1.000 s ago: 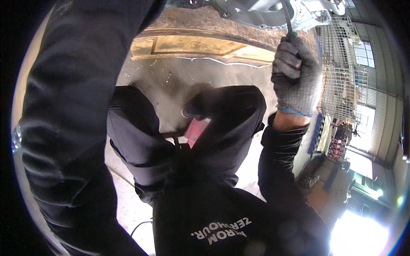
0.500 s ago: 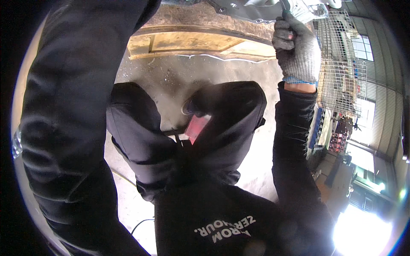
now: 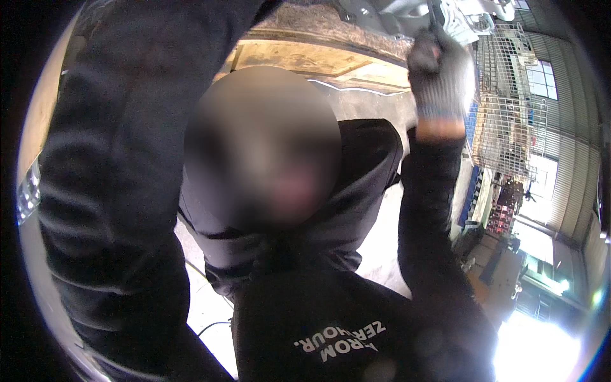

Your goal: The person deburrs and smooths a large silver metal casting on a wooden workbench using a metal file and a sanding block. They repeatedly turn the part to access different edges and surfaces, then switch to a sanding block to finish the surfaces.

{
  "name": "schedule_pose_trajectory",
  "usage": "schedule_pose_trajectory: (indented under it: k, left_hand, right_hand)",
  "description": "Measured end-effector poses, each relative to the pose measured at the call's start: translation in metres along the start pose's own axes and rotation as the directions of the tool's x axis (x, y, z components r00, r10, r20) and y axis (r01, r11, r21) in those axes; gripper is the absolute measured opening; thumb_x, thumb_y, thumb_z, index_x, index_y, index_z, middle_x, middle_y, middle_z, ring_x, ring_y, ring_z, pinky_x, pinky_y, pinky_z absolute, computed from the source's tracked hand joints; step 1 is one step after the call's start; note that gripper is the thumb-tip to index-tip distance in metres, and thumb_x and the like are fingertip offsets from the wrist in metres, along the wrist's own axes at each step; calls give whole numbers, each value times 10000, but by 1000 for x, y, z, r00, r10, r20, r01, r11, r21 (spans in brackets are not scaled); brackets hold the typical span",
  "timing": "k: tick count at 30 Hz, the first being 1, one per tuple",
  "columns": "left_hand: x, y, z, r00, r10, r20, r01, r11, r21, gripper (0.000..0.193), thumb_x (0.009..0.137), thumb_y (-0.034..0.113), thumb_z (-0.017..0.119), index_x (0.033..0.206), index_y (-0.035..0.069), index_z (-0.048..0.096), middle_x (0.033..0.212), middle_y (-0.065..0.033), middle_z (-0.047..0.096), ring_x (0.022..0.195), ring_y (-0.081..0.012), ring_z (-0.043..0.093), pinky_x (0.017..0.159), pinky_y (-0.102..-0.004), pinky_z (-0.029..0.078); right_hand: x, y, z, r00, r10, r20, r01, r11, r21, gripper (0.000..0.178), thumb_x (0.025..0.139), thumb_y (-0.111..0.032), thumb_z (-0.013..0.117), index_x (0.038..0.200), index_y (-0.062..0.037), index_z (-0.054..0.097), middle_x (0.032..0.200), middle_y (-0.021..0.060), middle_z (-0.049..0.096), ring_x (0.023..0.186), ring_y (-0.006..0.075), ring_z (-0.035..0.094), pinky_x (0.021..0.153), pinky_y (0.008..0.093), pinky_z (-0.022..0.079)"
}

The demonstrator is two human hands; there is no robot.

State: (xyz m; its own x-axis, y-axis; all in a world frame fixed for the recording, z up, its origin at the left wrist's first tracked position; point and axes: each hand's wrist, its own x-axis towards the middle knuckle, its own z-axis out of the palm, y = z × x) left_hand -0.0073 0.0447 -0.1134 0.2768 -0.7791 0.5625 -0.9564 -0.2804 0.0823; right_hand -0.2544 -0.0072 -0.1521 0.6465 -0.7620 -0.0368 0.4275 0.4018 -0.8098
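Note:
My right hand [image 3: 442,73], in a grey knit work glove, is raised at the upper right. Its fingers are curled closed round a dark slim tool [image 3: 435,14], whose kind I cannot make out. The tool's upper end meets a shiny silver metal part [image 3: 398,18] at the top edge. Motion smears the glove a little. My left arm [image 3: 121,146], in a black sleeve, reaches up along the left side and bends toward the top; the left hand itself is out of sight.
A wooden bench or crate [image 3: 305,58] carries the metal part. Wire mesh cages [image 3: 506,130] stand to the right, with a red rack [image 3: 503,207] beyond. Below are my black-trousered legs [image 3: 366,165], partly hidden by a round blur. A thin cable [image 3: 213,326] lies on the floor.
My right hand stays at the metal part but has shifted slightly downward, its wrist a little to the left. My left arm sits further right in the picture.

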Motion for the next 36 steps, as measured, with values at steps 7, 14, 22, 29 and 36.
schedule_pose_trajectory:
  k: [7, 14, 22, 29, 36]
  left_hand:
    - [-9, -7, 0, 1000, -25, 4, 26, 999, -42, 497, 1003, 445, 500, 783, 87, 765, 724, -111, 713, 691, -244, 705, 622, -424, 534]
    - [-1, 1, -2, 1000, -12, 20, 13, 996, -87, 486, 980, 471, 530, 818, 84, 775, 773, -125, 729, 731, -254, 716, 655, -422, 542]
    - [3, 3, -4, 1000, -13, 4, 13, 992, -122, 484, 953, 500, 565, 858, 80, 786, 828, -141, 747, 775, -266, 729, 694, -420, 551]
    - [4, -2, -10, 999, -31, -11, 29, 987, -155, 493, 930, 526, 595, 893, 77, 796, 877, -155, 763, 815, -277, 740, 727, -419, 558]
    - [4, 0, -7, 1000, -16, -25, 13, 991, -136, 497, 931, 521, 597, 868, 65, 783, 841, -145, 752, 794, -269, 726, 730, -434, 544]
  right_hand:
    - [-6, 18, 12, 968, -58, -244, -10, 963, -269, 72, 1048, -98, 517, 1001, -50, 540, 744, -16, 451, 566, 46, 426, 480, 165, 349]
    - [-10, -8, 25, 991, 133, -23, -134, 990, -39, 66, 1043, -77, 479, 1041, -19, 512, 810, 21, 500, 643, 87, 492, 513, 197, 437]
    - [-34, 4, 51, 975, -49, -217, 28, 994, -102, 217, 1053, -98, 476, 1222, 29, 526, 725, -25, 383, 544, 53, 421, 434, 182, 373]
    - [-12, 0, 12, 975, -219, 29, 145, 532, -834, 180, 1078, -174, 464, 1133, -27, 551, 782, -7, 445, 670, 79, 499, 541, 221, 443]
    - [38, 8, -6, 851, -250, 462, 472, -19, -881, 104, 1008, -108, 550, 1002, -16, 598, 790, 31, 583, 574, 79, 527, 476, 202, 383]
